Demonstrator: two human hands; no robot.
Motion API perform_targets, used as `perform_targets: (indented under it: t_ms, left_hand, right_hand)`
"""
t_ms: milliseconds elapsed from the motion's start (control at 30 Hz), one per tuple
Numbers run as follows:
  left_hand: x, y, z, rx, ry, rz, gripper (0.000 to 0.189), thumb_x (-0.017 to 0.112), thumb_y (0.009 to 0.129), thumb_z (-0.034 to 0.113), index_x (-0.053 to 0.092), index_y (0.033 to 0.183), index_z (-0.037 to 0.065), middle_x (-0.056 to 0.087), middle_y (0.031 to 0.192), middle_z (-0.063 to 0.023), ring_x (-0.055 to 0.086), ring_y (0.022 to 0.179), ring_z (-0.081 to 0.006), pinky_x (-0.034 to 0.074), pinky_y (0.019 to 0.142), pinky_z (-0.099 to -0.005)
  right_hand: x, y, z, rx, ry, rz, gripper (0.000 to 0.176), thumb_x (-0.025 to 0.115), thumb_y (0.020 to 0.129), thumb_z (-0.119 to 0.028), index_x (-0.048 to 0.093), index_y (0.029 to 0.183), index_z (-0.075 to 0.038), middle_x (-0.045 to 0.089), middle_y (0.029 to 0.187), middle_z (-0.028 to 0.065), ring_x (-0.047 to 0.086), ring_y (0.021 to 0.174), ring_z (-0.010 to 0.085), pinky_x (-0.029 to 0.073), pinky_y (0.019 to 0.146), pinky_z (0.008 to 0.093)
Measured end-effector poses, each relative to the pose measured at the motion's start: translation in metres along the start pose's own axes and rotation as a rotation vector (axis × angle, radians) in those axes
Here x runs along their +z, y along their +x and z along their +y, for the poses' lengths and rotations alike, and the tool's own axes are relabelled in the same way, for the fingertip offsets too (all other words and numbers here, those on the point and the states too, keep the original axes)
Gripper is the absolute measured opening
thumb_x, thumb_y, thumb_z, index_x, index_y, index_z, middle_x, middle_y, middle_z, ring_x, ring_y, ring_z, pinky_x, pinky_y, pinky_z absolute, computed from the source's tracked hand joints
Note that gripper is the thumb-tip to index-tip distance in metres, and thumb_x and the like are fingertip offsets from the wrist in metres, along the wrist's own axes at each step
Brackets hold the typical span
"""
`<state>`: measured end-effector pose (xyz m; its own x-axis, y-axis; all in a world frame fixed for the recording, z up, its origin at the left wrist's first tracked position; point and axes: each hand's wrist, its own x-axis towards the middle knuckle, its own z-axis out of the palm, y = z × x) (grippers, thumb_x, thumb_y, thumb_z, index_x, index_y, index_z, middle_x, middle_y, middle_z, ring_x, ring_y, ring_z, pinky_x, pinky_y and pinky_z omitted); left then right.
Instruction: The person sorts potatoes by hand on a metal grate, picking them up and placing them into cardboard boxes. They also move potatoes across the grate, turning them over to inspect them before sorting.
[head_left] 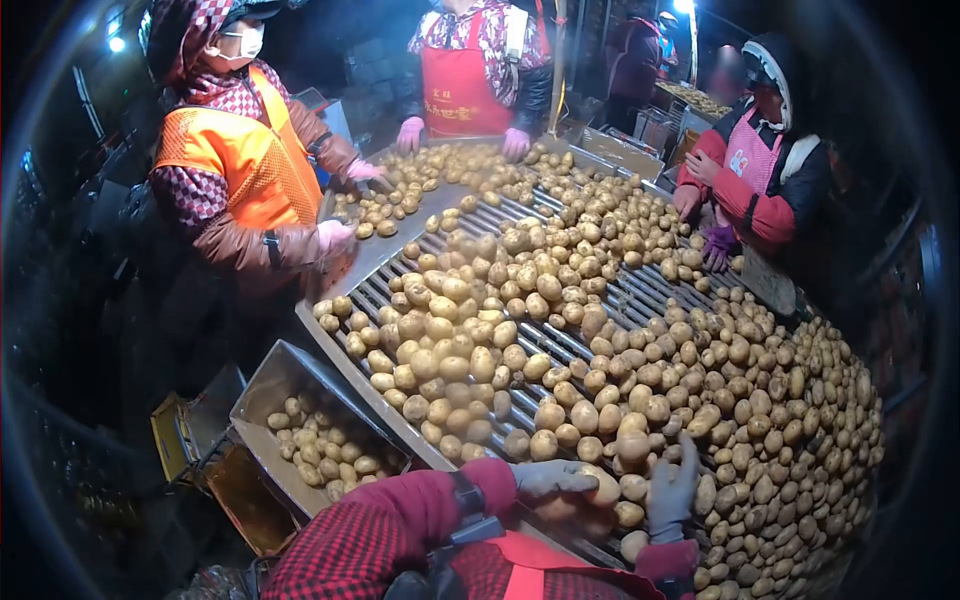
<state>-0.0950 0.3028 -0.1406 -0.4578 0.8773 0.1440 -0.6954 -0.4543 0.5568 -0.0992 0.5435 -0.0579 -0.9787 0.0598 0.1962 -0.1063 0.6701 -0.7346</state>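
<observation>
The grey-gloved left hand (552,478) rests half-curled on a pale round potato (604,490), grip unclear, the right hand (672,492) spread empty just beside; I'd roll potatoes gently, not squeeze.

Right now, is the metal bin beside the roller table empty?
No, the metal bin holds a layer of small potatoes.
</observation>
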Motion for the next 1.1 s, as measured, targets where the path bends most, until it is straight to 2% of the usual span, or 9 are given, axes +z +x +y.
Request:
perform_targets:
  t_ms: [267,433,500,567,700,800,833,933,1100]
  left_hand:
    - [0.015,-0.011,0.014,-0.05,0.377,0.332,0.047,0.058,0.107,0.034,0.06,0.14,0.001,0.064,0.138,-0.0084,0.057,0.126,-0.0203,0.043,0.112,-0.038]
    - [0.027,-0.006,0.022,-0.068,0.211,0.348,0.066,0.067,0.099,0.043,0.052,0.146,-0.001,0.063,0.137,-0.0139,0.062,0.125,-0.027,0.049,0.11,-0.0419]
    - [0.035,0.0,0.023,-0.108,0.085,0.322,0.077,0.067,0.097,0.049,0.044,0.151,-0.001,0.057,0.143,-0.0165,0.058,0.13,-0.0295,0.046,0.113,-0.0456]
    - [0.035,0.003,0.022,-0.114,0.167,0.409,0.08,0.071,0.094,0.054,0.049,0.148,-0.001,0.066,0.131,-0.0105,0.066,0.103,-0.0192,0.054,0.085,-0.0325]
    - [0.039,0.006,0.026,-0.149,0.231,0.48,0.081,0.069,0.095,0.055,0.047,0.15,0.0,0.066,0.124,-0.0086,0.063,0.083,-0.0135,0.051,0.065,-0.0283]
    - [0.03,0.002,0.02,-0.171,0.16,0.472,0.08,0.069,0.095,0.054,0.047,0.15,0.001,0.066,0.123,-0.0085,0.063,0.084,-0.0142,0.052,0.067,-0.0287]
    - [0.03,0.001,0.02,-0.188,0.169,0.471,0.079,0.069,0.095,0.054,0.047,0.15,0.001,0.066,0.123,-0.0085,0.064,0.086,-0.0144,0.053,0.068,-0.0287]
    - [0.03,0.001,0.021,-0.199,0.181,0.49,0.078,0.069,0.095,0.054,0.048,0.149,0.001,0.066,0.124,-0.0086,0.065,0.09,-0.0152,0.053,0.072,-0.0288]
    - [0.025,-0.004,0.022,-0.198,0.133,0.501,0.074,0.067,0.098,0.047,0.047,0.151,0.001,0.062,0.136,-0.0126,0.063,0.116,-0.0228,0.052,0.097,-0.0365]
  right_hand:
    - [-0.066,-0.061,0.129,0.056,-0.59,0.133,0.049,0.06,0.097,-0.012,0.054,0.144,0.0,0.054,0.148,0.0221,0.05,0.138,0.0378,0.041,0.116,0.0444]
    - [-0.077,-0.078,0.146,0.233,0.055,0.339,0.049,0.057,0.107,-0.018,0.047,0.152,-0.002,0.054,0.151,0.0162,0.051,0.138,0.0264,0.039,0.117,0.0366]
    - [-0.103,-0.091,0.176,0.354,-0.138,0.475,0.046,0.057,0.107,-0.012,0.048,0.152,-0.004,0.055,0.148,0.0131,0.051,0.135,0.0205,0.04,0.113,0.0328]
    - [-0.116,-0.092,0.163,0.384,-0.024,0.576,0.046,0.058,0.105,-0.009,0.05,0.15,-0.004,0.057,0.145,0.0121,0.053,0.13,0.0182,0.043,0.11,0.0311]
    - [-0.108,-0.08,0.124,0.315,0.094,0.516,0.046,0.06,0.103,-0.009,0.052,0.148,-0.003,0.063,0.136,0.0105,0.058,0.121,0.0156,0.048,0.103,0.03]
    - [-0.099,-0.044,0.053,0.502,-0.039,0.232,0.052,0.068,0.098,-0.017,0.054,0.148,-0.009,0.068,0.125,0.0146,0.063,0.115,0.0169,0.052,0.096,0.032]
    - [-0.08,-0.04,0.089,0.253,-0.207,0.25,0.057,0.071,0.095,-0.026,0.054,0.147,-0.012,0.068,0.123,0.019,0.065,0.116,0.0275,0.052,0.099,0.04]
    - [-0.058,-0.004,0.1,0.386,-0.52,0.133,0.062,0.067,0.091,-0.042,0.053,0.145,-0.015,0.065,0.124,0.0249,0.061,0.119,0.0436,0.049,0.103,0.0509]
    - [-0.061,0.014,0.092,0.526,-0.426,-0.03,0.068,0.069,0.09,-0.047,0.052,0.147,-0.013,0.066,0.127,0.0232,0.066,0.111,0.0416,0.054,0.092,0.0517]
